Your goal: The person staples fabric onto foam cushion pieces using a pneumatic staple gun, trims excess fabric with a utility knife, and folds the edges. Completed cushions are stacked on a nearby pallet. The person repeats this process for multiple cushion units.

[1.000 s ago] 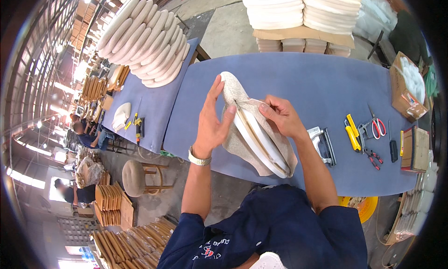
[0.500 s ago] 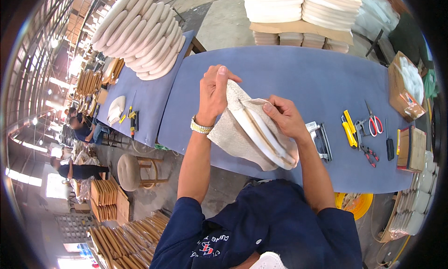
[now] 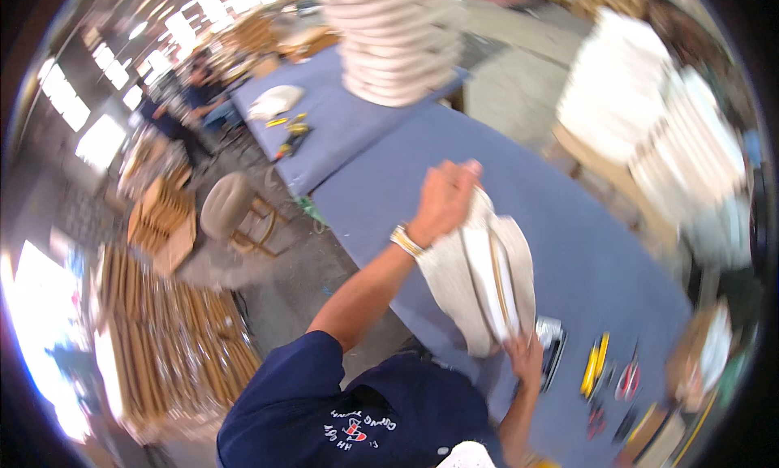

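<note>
A worker at a blue-covered table (image 3: pixel 568 216) grips a fan of flat, pale oval pieces (image 3: pixel 487 285), bundled edge to edge and held just above the tabletop. The left hand (image 3: pixel 445 199) is closed over the far end of the bundle, fingers curled tight around it, a band at the wrist. The right hand (image 3: pixel 526 356) takes the near end from below, fingers wrapped up around the lowest edges; how firmly they close cannot be told through the blur.

The bundle looks gathered and squared between the two hands, so the collecting part of the job appears done; it has not been set down or added to any pile. Beyond the left fingers, well apart, a tall heap of similar pale pieces (image 3: pixel 398 46) sits on a second blue table (image 3: pixel 333 135), and more white stacks (image 3: pixel 641 119) stand off to the far right. Just beside the right fingers lie a small dark-and-silver tool (image 3: pixel 552 342), a yellow cutter (image 3: pixel 595 364) and red-handled scissors (image 3: pixel 629 379), all untouched. A padded stool (image 3: pixel 227 208) stands on the floor to the left, and other people (image 3: pixel 182 103) work in the background.
</note>
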A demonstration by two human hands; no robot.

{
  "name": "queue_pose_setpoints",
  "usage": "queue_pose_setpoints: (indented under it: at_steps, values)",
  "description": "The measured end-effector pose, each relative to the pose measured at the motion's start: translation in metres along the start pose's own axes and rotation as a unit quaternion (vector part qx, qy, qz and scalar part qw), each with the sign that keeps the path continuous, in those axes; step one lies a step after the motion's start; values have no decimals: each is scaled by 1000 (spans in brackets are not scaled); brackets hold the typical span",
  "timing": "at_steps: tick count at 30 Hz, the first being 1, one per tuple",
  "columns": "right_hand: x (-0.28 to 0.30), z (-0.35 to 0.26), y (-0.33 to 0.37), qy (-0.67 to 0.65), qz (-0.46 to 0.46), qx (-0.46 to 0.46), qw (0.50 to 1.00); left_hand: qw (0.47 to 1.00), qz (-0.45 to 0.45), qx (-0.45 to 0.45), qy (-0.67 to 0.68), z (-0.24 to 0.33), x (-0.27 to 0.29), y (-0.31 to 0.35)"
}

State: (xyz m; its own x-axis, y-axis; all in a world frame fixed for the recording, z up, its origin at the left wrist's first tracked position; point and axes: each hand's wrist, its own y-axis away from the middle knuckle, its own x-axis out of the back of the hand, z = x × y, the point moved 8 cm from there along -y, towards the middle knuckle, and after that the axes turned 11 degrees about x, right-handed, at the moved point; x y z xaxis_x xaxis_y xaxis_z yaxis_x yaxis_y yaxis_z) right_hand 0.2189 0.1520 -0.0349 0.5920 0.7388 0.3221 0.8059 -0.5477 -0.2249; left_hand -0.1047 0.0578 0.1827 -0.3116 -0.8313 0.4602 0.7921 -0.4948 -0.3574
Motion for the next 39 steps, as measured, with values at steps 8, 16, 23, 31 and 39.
queue_pose_setpoints:
  at_steps: [8,16,23,31,39]
  values:
    - [3,26,-56,-42,133,54,989,991,85,101,19,-60,58,42]
    - [1,-91,-217,323,-128,186,919,883,240,322,242,-192,66,182]
    - [-35,21,-262,342,-99,218,909,916,131,346,153,-199,-7,232]
    - [-37,28,-259,307,-44,194,931,944,13,313,106,-215,4,213]
    - [-32,47,-267,304,18,122,945,918,-46,353,172,-266,9,246]
